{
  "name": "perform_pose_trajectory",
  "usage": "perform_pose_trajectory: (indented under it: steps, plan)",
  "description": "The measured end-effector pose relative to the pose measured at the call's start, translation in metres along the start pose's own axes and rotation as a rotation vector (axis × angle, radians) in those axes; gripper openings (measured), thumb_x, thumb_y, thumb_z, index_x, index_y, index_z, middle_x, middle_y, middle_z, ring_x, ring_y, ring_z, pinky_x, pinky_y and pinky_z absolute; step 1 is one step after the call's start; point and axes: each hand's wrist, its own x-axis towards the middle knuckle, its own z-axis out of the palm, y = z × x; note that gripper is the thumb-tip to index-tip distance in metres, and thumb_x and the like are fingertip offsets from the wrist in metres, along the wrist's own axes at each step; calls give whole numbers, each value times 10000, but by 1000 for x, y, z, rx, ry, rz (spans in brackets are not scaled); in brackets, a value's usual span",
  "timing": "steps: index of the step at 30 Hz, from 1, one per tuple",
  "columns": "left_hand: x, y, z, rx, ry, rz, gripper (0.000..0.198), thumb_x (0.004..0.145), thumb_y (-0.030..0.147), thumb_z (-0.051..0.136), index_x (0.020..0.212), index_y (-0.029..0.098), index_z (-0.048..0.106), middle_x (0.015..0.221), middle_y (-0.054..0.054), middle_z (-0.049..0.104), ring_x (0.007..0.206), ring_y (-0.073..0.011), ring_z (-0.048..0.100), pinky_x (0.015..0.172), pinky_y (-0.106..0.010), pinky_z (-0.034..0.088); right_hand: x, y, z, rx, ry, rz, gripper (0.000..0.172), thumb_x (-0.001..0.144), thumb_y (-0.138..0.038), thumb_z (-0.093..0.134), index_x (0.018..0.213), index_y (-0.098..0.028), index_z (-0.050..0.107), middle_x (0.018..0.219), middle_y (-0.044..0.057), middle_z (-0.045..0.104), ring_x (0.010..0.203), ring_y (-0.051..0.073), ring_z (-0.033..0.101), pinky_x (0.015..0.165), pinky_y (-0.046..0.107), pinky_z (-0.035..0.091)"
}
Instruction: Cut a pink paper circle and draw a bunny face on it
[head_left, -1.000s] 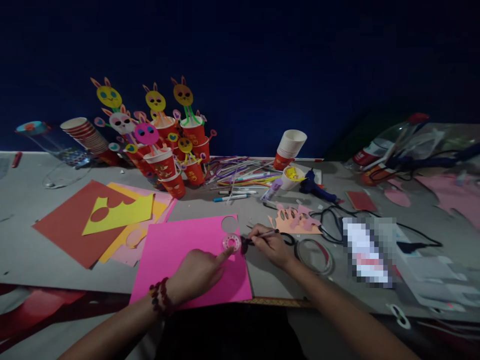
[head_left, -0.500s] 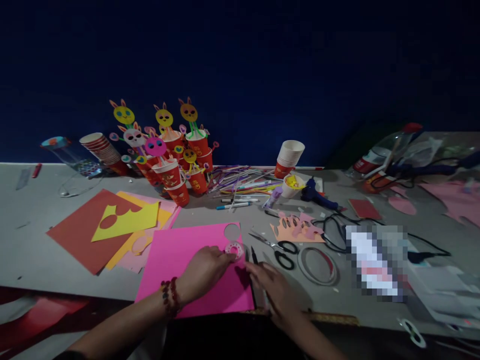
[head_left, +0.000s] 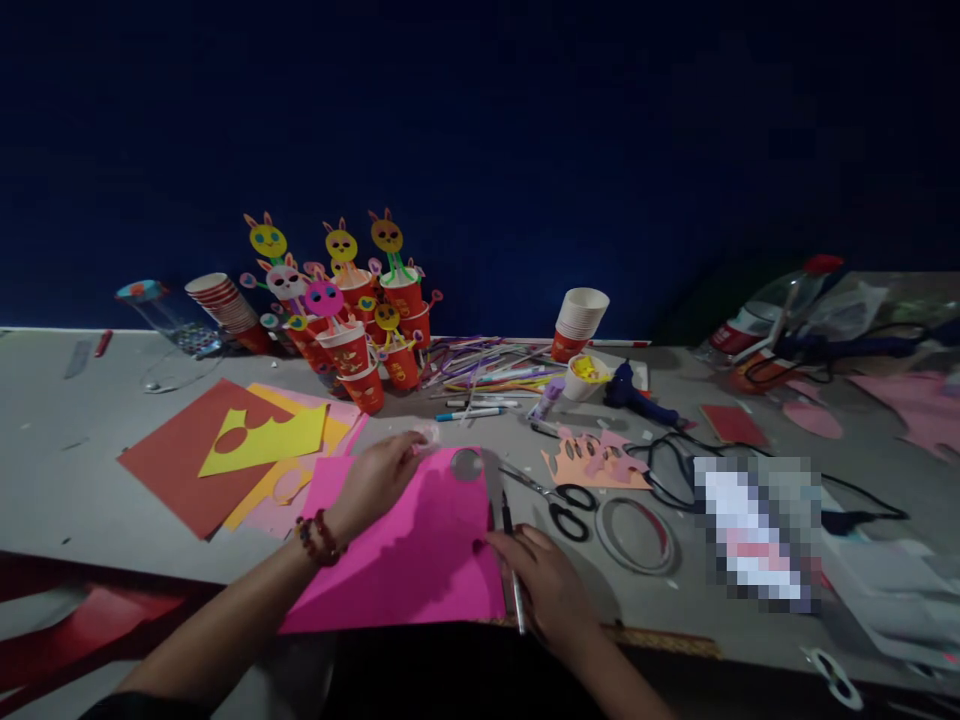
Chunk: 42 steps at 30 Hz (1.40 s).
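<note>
My left hand [head_left: 379, 482], a beaded bracelet at its wrist, is over the upper left part of a bright pink sheet [head_left: 420, 560]. Its fingertips pinch a small whitish ring [head_left: 430, 434], like a tape roll, just past the sheet's top edge. The sheet has a round hole [head_left: 466, 464] near its top right corner. At the right edge, my right hand [head_left: 551, 585] has its fingers closed around a slim black and silver pen [head_left: 517, 600], tip pointing away from me. The fingertips reach onto the sheet. Scissors [head_left: 566, 508] with black handles lie right of the pen.
A flat tape ring [head_left: 636, 535] lies to the right, near a cut orange sheet [head_left: 596, 465]. Paper cups [head_left: 360, 385] with rabbit figures stand at the back left. Coloured sheets [head_left: 180, 465] lie left. A blue glue gun [head_left: 637, 395] and its cable are at the back right.
My left hand has moved up and left, carrying the ring from beside the hole to beyond the top edge. My right hand stays near the sheet's right edge; more of the pen shows.
</note>
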Motion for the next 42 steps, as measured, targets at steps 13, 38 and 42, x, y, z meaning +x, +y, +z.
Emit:
perform_pose_trajectory:
  steps: [13,38,42]
  plan:
    - [35,-23,10,280,-3,-22,361,970,217,441,1318,172,522,1094,-140,681,994,-260,659,812,-336,497,-5,0,3,-63,78,-1,552,860,-76,449,1362,-279,552,923,80,687,870,250,629,765,323,519]
    - [3,-41,65,-254,273,280,171,961,177,424,1069,198,555,1035,-91,617,939,-230,613,830,-382,537,106,39,-39,-557,-208,214,292,948,-93,457,1158,-175,642,1044,118,702,1021,265,619,818,317,453]
    - [3,-38,56,-336,282,250,160,976,190,407,1025,201,558,1005,-77,622,922,-213,624,825,-356,541,121,50,-34,-516,-210,224,242,932,-106,478,1054,-179,674,1011,112,711,994,259,640,811,306,448]
